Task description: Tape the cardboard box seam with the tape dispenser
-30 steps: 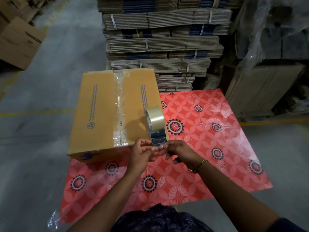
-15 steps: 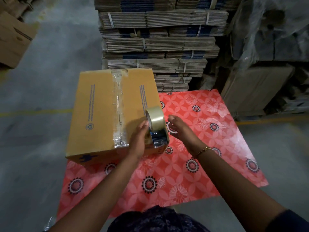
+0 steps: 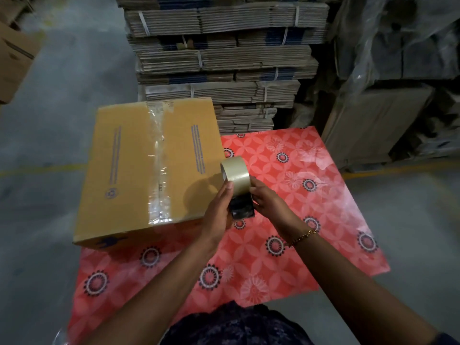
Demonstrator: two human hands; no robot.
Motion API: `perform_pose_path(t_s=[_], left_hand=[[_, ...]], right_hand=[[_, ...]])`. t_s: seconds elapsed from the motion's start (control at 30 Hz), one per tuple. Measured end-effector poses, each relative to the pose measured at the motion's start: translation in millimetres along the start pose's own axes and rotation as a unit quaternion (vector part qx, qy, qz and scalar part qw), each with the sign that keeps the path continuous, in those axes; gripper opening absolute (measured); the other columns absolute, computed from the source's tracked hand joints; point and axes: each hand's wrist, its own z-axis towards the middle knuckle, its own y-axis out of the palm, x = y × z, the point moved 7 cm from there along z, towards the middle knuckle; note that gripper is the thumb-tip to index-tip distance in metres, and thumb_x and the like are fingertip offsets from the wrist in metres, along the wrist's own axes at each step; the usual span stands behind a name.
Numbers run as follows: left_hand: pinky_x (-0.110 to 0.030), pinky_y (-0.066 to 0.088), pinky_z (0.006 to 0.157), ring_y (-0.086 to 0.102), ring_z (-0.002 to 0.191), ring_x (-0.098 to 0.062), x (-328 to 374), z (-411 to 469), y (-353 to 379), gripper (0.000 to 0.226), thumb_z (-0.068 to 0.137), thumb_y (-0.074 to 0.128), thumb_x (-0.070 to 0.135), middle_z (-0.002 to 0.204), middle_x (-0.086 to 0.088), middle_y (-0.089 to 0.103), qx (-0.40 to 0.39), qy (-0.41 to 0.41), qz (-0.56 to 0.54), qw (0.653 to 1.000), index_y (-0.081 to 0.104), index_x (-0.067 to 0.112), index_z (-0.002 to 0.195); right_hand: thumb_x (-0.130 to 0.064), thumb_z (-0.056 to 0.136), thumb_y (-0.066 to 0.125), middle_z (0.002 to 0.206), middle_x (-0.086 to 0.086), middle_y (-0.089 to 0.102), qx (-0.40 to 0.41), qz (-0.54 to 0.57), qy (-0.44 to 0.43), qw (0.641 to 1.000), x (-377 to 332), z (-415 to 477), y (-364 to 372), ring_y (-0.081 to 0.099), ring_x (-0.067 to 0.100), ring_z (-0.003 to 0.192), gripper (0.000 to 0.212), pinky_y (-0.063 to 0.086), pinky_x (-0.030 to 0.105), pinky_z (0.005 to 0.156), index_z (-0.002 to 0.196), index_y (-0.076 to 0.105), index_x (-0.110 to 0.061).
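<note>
A closed brown cardboard box (image 3: 124,170) sits on the left part of a red flowered mat (image 3: 298,220). A strip of clear tape (image 3: 158,168) runs along its top centre seam and folds over the near edge. The tape dispenser (image 3: 237,185), a dark body carrying a tan roll, is upright just off the box's right near corner. My left hand (image 3: 219,212) grips it from the left, fingers up by the roll. My right hand (image 3: 266,197) holds it from the right.
Strapped bundles of flattened cartons (image 3: 224,58) are stacked high right behind the box. Plastic-wrapped goods and a leaning cardboard sheet (image 3: 373,125) stand at the right. Another carton (image 3: 12,61) lies far left on the grey concrete floor (image 3: 49,145).
Both hands were pinching at the dispenser's lower end near the box's front. The right hand let go, then came back; both hands now hold the dispenser a little to the right of the box.
</note>
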Motion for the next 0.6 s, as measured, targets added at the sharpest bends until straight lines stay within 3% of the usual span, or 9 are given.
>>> perform_pose_path(t_s=[0.1,0.17,0.27,0.37,0.5,0.6], left_hand=[[-0.024,0.05,0.1,0.065,0.113,-0.002,-11.9,18.9,42.5,0.042,0.105,0.041,0.037,0.13,0.003,0.066,-0.007,-0.012,0.019,1.0,0.055,0.017,0.139],[-0.016,0.05,0.092,0.065,0.106,0.005,-23.2,34.4,72.1,0.038,0.106,0.038,0.037,0.123,0.009,0.067,-0.02,-0.012,0.04,0.999,0.056,0.022,0.136],[-0.016,0.049,0.09,0.065,0.104,0.007,-41.5,56.3,119.7,0.033,0.105,0.037,0.039,0.12,0.01,0.066,-0.024,-0.024,0.044,0.998,0.059,0.029,0.128],[-0.017,0.049,0.089,0.062,0.098,0.01,-57.9,79.5,153.2,0.024,0.106,0.035,0.04,0.112,0.017,0.065,-0.019,-0.039,0.048,0.998,0.057,0.038,0.115],[-0.023,0.047,0.087,0.059,0.109,0.0,-82.5,110.4,192.5,0.037,0.103,0.032,0.052,0.127,0.003,0.063,-0.016,-0.071,0.059,0.996,0.053,0.033,0.128],[-0.02,0.048,0.08,0.061,0.103,0.0,-98.8,131.4,211.0,0.04,0.104,0.032,0.051,0.128,-0.001,0.063,-0.005,-0.088,0.056,0.994,0.053,0.029,0.129]], right_hand=[[-0.028,0.079,0.043,0.107,-0.023,0.067,0.015,0.002,-0.001,1.0,-0.5,-2.7,-48.1,0.062,-0.008,0.1,0.04,0.044,0.022,0.088,0.112,0.061,-0.04],[-0.028,0.08,0.043,0.112,-0.018,0.066,0.021,0.001,-0.005,1.0,0.1,-3.7,-82.1,0.06,-0.002,0.105,0.039,0.044,0.023,0.089,0.115,0.06,-0.037],[-0.018,0.097,0.042,0.115,-0.015,0.063,0.036,0.001,0.002,0.999,8.9,-1.9,-138.7,0.058,-0.002,0.105,0.031,0.044,0.022,0.087,0.119,0.056,-0.035],[-0.008,0.102,0.034,0.116,-0.013,0.063,0.056,-0.007,0.019,0.998,17.6,4.6,-179.9,0.057,0.002,0.108,0.039,0.044,0.026,0.089,0.12,0.055,-0.035],[-0.008,0.101,0.036,0.109,-0.012,0.064,0.076,-0.01,0.046,0.996,33.6,14.0,-230.1,0.059,0.003,0.101,0.036,0.044,0.024,0.079,0.11,0.059,-0.034],[-0.004,0.1,0.037,0.098,-0.012,0.065,0.08,-0.011,0.053,0.995,41.8,23.2,-255.5,0.061,-0.003,0.086,0.036,0.046,0.022,0.075,0.097,0.062,-0.031]])
